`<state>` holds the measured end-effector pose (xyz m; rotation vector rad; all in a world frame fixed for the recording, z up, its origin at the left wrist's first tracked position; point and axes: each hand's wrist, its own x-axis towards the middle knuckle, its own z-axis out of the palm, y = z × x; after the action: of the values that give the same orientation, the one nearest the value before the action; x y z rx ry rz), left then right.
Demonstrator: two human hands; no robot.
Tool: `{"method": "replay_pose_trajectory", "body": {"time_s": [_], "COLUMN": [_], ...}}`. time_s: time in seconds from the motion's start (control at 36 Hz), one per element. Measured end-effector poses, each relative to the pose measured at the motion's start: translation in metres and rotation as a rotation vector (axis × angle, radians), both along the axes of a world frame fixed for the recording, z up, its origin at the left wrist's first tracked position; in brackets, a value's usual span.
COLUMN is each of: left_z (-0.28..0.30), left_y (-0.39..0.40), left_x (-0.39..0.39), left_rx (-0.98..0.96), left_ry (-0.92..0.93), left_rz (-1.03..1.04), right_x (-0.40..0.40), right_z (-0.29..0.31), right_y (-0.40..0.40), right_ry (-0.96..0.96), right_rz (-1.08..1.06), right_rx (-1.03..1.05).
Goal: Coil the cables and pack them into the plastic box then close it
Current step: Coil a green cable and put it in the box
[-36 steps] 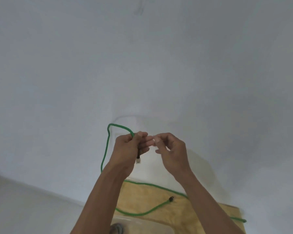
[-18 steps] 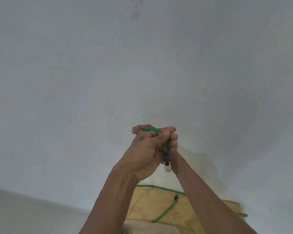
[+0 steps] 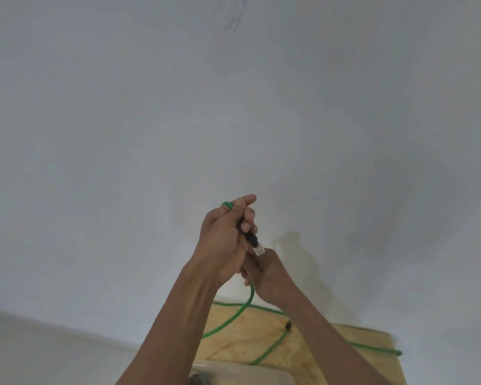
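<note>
My left hand (image 3: pixel 225 240) is raised in front of the wall, closed around a green cable (image 3: pixel 228 320). A small green loop shows above its fingers, and the cable's black plug with a clear tip (image 3: pixel 256 245) sticks out below them. Lower and to the right, my right hand (image 3: pixel 265 272) pinches the same cable, which runs down from it onto the wooden table (image 3: pixel 331 345). A second black plug (image 3: pixel 288 325) lies on the table. The rim of the clear plastic box (image 3: pixel 242 369) shows at the bottom edge.
A plain grey-white wall (image 3: pixel 233 107) fills most of the view. The wooden table's right edge is near the frame's lower right, and the cable trails over it there.
My right hand has dropped below the left one along the cable. The wide loop seen a second ago has been gathered into my left hand.
</note>
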<state>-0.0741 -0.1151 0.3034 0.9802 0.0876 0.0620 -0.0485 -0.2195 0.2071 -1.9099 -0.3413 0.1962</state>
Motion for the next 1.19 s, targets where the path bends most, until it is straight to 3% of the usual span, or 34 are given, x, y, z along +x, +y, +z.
{"method": "replay_pose_trajectory", "body": {"time_s": [0.19, 0.39, 0.53, 0.58, 0.78, 0.89, 1.08, 1.19], "left_z": [-0.009, -0.025, -0.033, -0.036, -0.022, -0.008, 0.008, 0.017], "left_y": [0.015, 0.022, 0.023, 0.024, 0.018, 0.014, 0.011, 0.004], "left_x": [0.02, 0.028, 0.034, 0.034, 0.028, 0.022, 0.008, -0.004], "left_rx": [0.479, 0.818, 1.191, 1.235, 1.276, 1.213, 0.978, 0.592], "left_ry": [-0.146, -0.233, -0.283, -0.26, -0.282, -0.303, -0.11, -0.04], "left_rz": [0.153, 0.166, 0.172, 0.137, 0.108, -0.037, -0.363, -0.504], "right_x": [-0.013, -0.018, -0.01, -0.006, 0.009, 0.014, 0.021, 0.028], "right_z": [0.009, 0.031, 0.051, 0.062, 0.097, 0.119, 0.148, 0.155], "right_y": [0.0, -0.008, -0.022, -0.028, -0.046, -0.051, -0.058, -0.061], "right_ry": [-0.085, -0.134, -0.218, -0.256, -0.405, -0.489, -0.513, -0.467], "right_rz": [-0.027, 0.019, 0.023, 0.05, 0.15, 0.202, 0.183, 0.195], "right_rx": [0.108, -0.047, -0.089, -0.107, -0.111, -0.108, -0.08, 0.022]}}
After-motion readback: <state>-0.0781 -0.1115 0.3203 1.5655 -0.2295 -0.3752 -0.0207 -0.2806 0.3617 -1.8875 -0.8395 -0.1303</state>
